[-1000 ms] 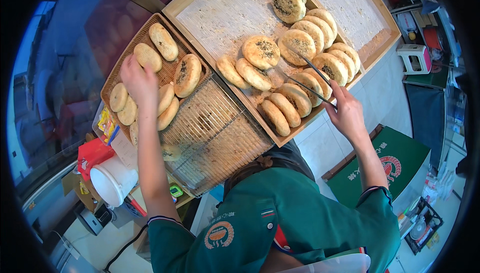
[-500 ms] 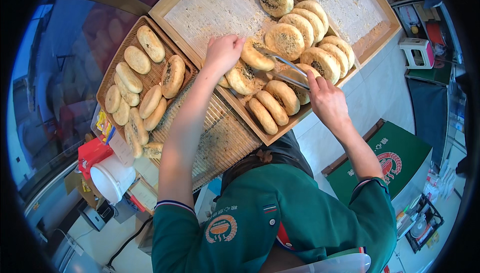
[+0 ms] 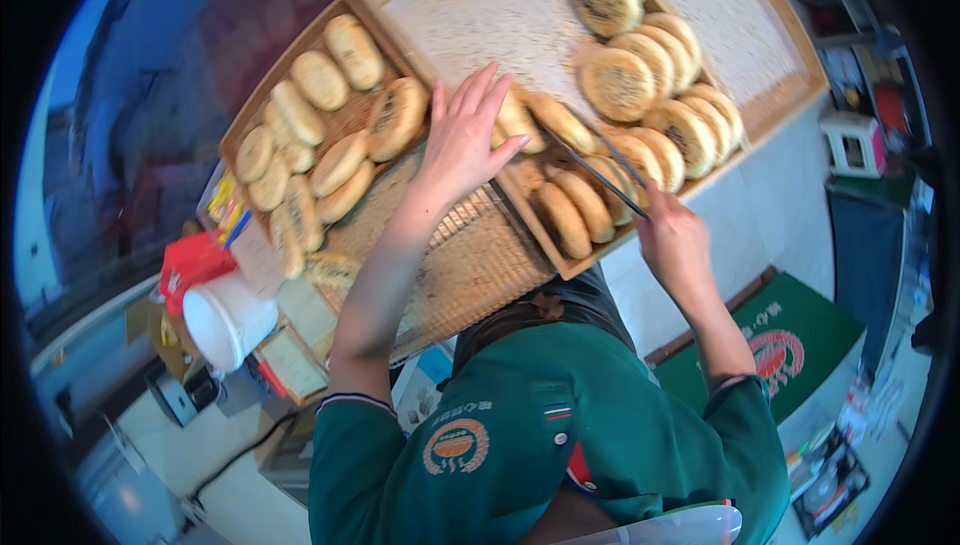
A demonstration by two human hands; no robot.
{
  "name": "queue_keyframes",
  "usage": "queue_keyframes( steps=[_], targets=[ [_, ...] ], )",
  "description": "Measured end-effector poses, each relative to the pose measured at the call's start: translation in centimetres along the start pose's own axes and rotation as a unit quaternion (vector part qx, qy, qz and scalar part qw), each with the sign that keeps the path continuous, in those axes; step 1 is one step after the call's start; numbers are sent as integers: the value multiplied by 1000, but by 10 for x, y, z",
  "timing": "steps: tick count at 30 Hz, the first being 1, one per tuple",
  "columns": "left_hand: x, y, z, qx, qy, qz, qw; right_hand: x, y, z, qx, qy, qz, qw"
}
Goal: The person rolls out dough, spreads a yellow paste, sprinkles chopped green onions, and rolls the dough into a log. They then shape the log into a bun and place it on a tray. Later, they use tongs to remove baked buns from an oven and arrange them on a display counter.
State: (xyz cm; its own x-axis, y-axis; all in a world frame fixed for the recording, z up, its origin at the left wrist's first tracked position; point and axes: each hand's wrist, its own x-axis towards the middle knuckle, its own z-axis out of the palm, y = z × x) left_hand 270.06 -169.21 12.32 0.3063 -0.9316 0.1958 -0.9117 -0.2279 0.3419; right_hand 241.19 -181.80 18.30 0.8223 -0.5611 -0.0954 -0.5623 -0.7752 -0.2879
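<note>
My left hand point(image 3: 468, 140), fingers spread, is over the near left corner of a wooden tray point(image 3: 562, 267), beside round flatbreads point(image 3: 517, 125). My right hand point(image 3: 672, 243) grips metal tongs point(image 3: 628, 167) by the handle end. The tongs' arms reach left across the tray, with their tips at a flatbread point(image 3: 560, 123) standing on edge; whether they pinch it I cannot tell. Several more golden flatbreads point(image 3: 617, 85) lean in rows along the tray's right side, some with dark seeds. Near the front corner two plain ones point(image 3: 572, 213) stand on edge.
Left of the tray, a wicker basket point(image 3: 250, 125) holds several oval flatbreads. A slatted rack point(image 3: 455, 280) strewn with crumbs lies between basket and my body. A white bucket point(image 3: 228, 320) and a red box point(image 3: 193, 267) stand at the left, a white stool point(image 3: 852, 143) at the right.
My left hand has come off the breads and opened, its fingers spreading. My right hand has shifted slightly right and down with the tongs. The whole view has tilted.
</note>
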Motion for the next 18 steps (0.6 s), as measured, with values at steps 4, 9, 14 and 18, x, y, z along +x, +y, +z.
queue_keyframes(
  steps=[4, 9, 14, 18],
  targets=[
    [-39, -89, -58, 48, 170, -194, 965, -13, -19, -20, 146, -14, 63, 987],
    [-91, -204, -111, 187, -104, -564, 798, -26, -33, -21, 186, 14, 40, 982],
    [-104, -221, -86, 137, -93, -623, 764, -40, -56, -8, 245, 34, 3, 969],
    [-92, -213, -85, 62, -1, -674, 736, -39, -69, -6, 239, 1, -14, 971]
  ],
)
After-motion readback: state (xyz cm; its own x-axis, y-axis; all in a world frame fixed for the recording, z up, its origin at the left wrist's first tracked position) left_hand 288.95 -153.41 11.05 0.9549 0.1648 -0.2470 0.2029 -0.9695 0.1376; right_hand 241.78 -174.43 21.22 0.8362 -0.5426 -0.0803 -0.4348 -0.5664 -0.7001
